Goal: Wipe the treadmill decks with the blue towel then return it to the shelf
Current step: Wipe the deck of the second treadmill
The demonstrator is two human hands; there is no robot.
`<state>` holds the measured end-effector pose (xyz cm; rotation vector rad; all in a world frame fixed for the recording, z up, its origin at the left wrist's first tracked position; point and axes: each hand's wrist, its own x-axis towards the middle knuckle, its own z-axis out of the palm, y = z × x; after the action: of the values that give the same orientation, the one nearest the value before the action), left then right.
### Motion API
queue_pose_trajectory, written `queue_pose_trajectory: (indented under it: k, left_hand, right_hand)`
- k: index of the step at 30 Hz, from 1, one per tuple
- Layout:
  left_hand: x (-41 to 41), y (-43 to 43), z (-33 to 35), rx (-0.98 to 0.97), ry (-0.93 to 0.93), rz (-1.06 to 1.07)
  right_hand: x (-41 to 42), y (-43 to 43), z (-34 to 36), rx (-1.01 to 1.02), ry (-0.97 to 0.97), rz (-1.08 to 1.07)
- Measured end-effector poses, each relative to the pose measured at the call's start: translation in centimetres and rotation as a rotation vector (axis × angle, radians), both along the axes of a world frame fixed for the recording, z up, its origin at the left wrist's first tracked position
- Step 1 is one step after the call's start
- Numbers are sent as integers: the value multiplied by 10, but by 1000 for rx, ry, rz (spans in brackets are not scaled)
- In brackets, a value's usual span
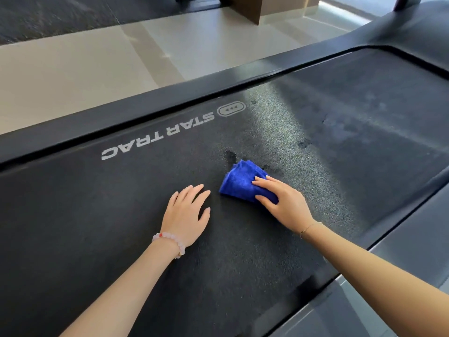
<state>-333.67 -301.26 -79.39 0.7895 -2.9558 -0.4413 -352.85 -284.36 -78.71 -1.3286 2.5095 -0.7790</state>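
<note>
Pressing the folded blue towel (pixel 239 182) onto the treadmill belt (pixel 116 229), the right hand (pixel 284 200) lies flat on it, fingers straight. The left hand (pixel 185 215) rests just beside it, spread flat and holding nothing. Dark spots (pixel 229 155) lie beyond the towel.

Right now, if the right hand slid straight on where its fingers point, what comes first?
Probably the dark patch on the treadmill belt, just past the blue towel under the right hand; beyond it the STAR TRAC lettering, then the side rail.
</note>
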Motion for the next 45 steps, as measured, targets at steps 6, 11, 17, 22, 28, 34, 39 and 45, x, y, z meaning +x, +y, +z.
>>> queue_pose_trajectory:
  k: [6,11,17,22,28,34,39,45]
  left_hand:
    - [-12,-12,-5,-51,12,48]
    - [-27,-38,-7,-64,11,72]
    - [-33,-53,-11,-104,-6,73]
    - [-36,-54,-9,-90,37,103]
    - [-38,-53,-6,-70,27,120]
    - [-44,-51,-1,-67,5,124]
    - [-45,-26,-3,-55,14,86]
    - [-54,10,2,-11,13,6]
  right_hand:
    - [-22,-46,3,49,-3,-64]
    - [-53,-111,9,67,-8,-68]
    - [-85,-187,10,99,2,-88]
    - [-105,-238,11,123,2,-79]
    - [-119,-252,14,201,-19,27]
    - [-108,-215,8,158,10,33]
    - [-90,-155,4,115,-3,38]
    - [-54,-68,4,96,-54,-5]
